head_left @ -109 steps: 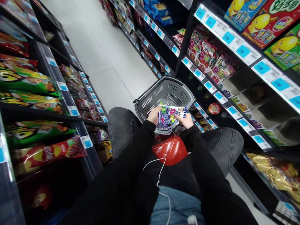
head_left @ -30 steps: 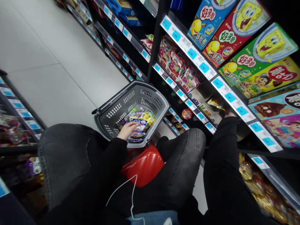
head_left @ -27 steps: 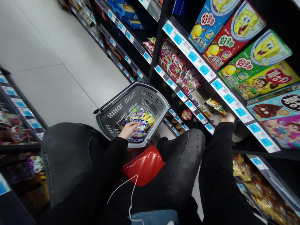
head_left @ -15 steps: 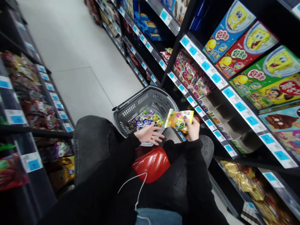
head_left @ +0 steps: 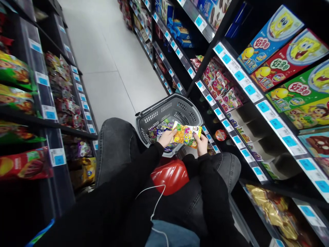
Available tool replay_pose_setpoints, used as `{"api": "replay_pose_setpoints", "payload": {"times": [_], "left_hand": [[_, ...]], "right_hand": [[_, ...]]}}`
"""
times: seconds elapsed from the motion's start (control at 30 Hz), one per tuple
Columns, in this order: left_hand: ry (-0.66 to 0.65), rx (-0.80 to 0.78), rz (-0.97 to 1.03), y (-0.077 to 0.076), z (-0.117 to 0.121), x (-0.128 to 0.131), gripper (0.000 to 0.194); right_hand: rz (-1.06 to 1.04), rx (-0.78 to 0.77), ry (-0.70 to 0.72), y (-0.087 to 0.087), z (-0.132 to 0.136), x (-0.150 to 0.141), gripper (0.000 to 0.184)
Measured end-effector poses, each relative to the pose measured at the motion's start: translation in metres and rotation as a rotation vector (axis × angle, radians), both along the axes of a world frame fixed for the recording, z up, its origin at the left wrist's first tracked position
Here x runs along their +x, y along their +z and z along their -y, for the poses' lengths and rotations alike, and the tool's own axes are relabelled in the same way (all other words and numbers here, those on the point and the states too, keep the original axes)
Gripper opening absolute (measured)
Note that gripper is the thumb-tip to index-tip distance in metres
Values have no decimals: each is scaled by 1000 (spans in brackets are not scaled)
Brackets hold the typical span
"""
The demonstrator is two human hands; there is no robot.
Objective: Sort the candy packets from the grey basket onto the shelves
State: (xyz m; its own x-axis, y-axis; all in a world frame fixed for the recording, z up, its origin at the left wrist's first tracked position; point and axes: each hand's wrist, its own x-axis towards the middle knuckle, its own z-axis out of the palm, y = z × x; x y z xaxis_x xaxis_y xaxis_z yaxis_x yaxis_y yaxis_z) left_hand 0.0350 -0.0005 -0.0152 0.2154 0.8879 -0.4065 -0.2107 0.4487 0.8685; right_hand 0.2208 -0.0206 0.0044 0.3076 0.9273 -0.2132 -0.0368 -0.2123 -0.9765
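Note:
Both hands pinch a yellow and white bag of gummy candy (head_left: pixel 186 136), held by its two ends over the near rim of a grey shopping basket (head_left: pixel 146 115). My left hand (head_left: pixel 166 138) grips its left end, and my right hand (head_left: pixel 202 143) has the right end between thumb and fingers. The bag's printed front faces up. Inside the basket lie several purple, blue and green candy bags (head_left: pixel 160 130), partly covered by my left hand and the held bag.
Shelves of boxed snacks (head_left: pixel 299 44) and candy bags (head_left: pixel 218 82) rise close on the right. More snack bags (head_left: pixel 65 99) fill the left shelves. A red glossy object (head_left: pixel 170 176) sits between my legs, with a white cable (head_left: pixel 156 202) near it. Grey floor (head_left: pixel 102 51) stretches ahead.
My left hand was spread over the basket and now grips the candy bag's left end. The bag has moved left, its front turned up. The view has shifted left.

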Motion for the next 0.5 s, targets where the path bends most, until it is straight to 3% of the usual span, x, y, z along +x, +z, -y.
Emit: {"api": "replay_pose_setpoints", "payload": {"times": [0.13, 0.3, 0.4, 0.5], "left_hand": [[1, 57, -15, 4, 5, 2, 54], [-20, 4, 35, 5, 3, 1, 58], [-51, -120, 141, 4, 1, -2, 61], [-175, -291, 341, 4, 0, -9, 65]], "right_hand": [[-103, -14, -86, 1, 0, 3, 37], [-189, -9, 31, 1, -1, 8, 38], [-126, 29, 74, 2, -1, 11, 41], [66, 114, 145, 9, 1, 11, 38]]}}
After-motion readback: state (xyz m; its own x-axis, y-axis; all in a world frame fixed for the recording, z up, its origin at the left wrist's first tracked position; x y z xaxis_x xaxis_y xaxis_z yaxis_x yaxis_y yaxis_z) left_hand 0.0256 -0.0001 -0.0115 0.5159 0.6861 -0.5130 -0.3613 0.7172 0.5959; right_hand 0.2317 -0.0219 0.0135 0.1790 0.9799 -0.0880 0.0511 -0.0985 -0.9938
